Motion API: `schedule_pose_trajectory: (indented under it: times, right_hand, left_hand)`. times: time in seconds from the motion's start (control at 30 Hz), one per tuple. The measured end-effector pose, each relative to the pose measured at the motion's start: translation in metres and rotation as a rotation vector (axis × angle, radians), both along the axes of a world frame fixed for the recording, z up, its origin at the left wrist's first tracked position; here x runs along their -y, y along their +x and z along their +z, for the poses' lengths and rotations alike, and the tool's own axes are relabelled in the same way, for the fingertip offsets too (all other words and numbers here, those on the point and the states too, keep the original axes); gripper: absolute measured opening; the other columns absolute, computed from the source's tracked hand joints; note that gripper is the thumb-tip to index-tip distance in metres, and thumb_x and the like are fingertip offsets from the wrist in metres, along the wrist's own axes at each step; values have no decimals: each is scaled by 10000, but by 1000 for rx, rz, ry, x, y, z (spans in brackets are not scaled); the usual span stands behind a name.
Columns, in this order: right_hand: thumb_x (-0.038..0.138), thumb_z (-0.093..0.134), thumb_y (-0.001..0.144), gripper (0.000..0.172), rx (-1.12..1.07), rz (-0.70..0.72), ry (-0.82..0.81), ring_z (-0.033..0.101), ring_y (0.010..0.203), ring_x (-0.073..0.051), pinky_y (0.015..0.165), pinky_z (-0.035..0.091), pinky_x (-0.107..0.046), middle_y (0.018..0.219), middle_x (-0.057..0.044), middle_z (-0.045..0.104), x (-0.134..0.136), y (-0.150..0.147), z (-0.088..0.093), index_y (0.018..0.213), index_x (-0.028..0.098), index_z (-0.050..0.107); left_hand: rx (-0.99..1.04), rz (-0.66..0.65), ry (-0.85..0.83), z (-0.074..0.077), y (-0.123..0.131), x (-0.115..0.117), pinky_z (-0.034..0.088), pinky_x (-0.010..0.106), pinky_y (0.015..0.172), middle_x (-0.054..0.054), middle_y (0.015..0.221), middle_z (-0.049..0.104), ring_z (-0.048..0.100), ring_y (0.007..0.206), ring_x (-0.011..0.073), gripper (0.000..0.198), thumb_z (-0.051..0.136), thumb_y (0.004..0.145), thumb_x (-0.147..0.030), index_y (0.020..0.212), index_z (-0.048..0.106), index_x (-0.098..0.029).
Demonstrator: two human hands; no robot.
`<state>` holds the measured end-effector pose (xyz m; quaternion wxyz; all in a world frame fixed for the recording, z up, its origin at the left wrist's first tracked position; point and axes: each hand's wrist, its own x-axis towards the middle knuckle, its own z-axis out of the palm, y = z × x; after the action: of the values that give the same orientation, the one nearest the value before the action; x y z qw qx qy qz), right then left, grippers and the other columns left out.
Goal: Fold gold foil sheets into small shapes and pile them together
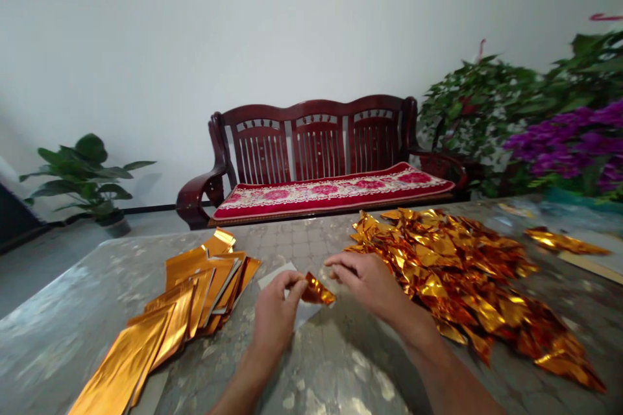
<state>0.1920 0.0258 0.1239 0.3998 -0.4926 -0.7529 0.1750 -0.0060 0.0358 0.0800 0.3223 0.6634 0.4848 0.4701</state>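
Note:
My left hand (280, 301) pinches a folded piece of gold foil paper (318, 290) between thumb and fingertips. The piece is cone-like and points down to the right, over a white sheet (307, 316) on the table. Just right of the foil, apart from it, my right hand (363, 275) has its fingers curled and pressed together; whether anything small is between them I cannot make out. To the left, flat gold foil sheets (182, 298) lie in a fanned, overlapping stack. On the right spreads a large heap of folded gold foil pieces (452, 266), close to my right forearm.
The grey patterned table (63, 311) carries everything. Clear plastic wrapping (516, 215) and a separate gold foil piece (564, 243) are at its far right. Beyond it stand a dark wooden bench (316, 142) with a red floral cover, a potted plant (90, 172) and purple flowers (574, 142).

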Motion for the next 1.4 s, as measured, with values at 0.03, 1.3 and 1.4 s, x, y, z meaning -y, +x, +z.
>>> schedule_pose_trajectory:
  times: [0.03,1.3,1.4]
  right_hand:
    - [115,504,844,294,-37,-7,12,693,793,-164,745,512,-288,879,-24,758,-2,3,-1,983,229,736]
    - [94,526,908,235,88,135,252,619,797,-147,708,465,-248,837,-24,658,-9,-17,-30,914,229,718]
    - [80,541,887,211,89,150,232,613,819,-149,725,462,-253,853,-24,650,-7,-20,-28,915,219,698]
  left_hand:
    - [138,-11,-83,0,0,-3,433,273,690,14,707,695,627,697,184,198,618,826,-370,745,665,-195]
    - [814,-50,-427,4,27,16,525,247,767,71,1027,697,669,904,163,456,788,734,-371,1102,607,-173]
    - [856,-38,-422,3,26,13,527,242,758,66,997,699,664,857,145,439,800,720,-372,1059,618,-161]
